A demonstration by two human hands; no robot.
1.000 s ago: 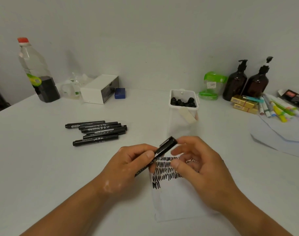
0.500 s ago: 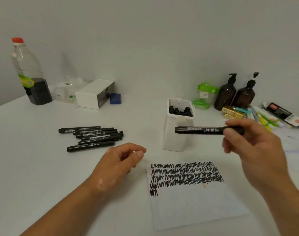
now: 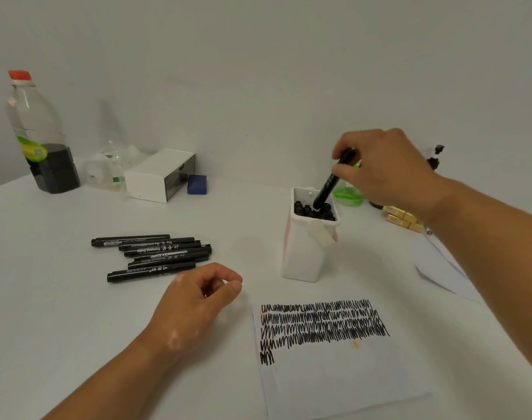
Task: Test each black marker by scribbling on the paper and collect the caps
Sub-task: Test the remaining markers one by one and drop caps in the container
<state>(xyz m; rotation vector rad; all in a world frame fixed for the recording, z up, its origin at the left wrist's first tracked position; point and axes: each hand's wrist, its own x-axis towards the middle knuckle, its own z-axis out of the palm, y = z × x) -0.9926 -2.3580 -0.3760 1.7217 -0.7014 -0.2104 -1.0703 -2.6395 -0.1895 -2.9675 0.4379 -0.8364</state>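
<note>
My right hand (image 3: 382,168) grips a black marker (image 3: 331,181) and holds it tilted, with its lower end inside the white container (image 3: 304,256), among several black markers or caps (image 3: 314,210). My left hand (image 3: 195,304) rests on the table with its fingers loosely curled and holds nothing. Several black markers (image 3: 155,256) lie in a row to the left of the container. The paper (image 3: 334,374) lies in front of me, with rows of black scribbles (image 3: 322,324) across its upper part.
A plastic bottle (image 3: 37,131) with dark liquid stands at the far left. A white box (image 3: 160,175) and a blue block (image 3: 197,184) sit at the back. Gold boxes (image 3: 402,218), a green item (image 3: 348,197) and loose white sheets (image 3: 440,268) lie on the right.
My right hand took the marker from both hands, carried it right, then tipped its end down into the white container. My left hand let go and rests on the table.
</note>
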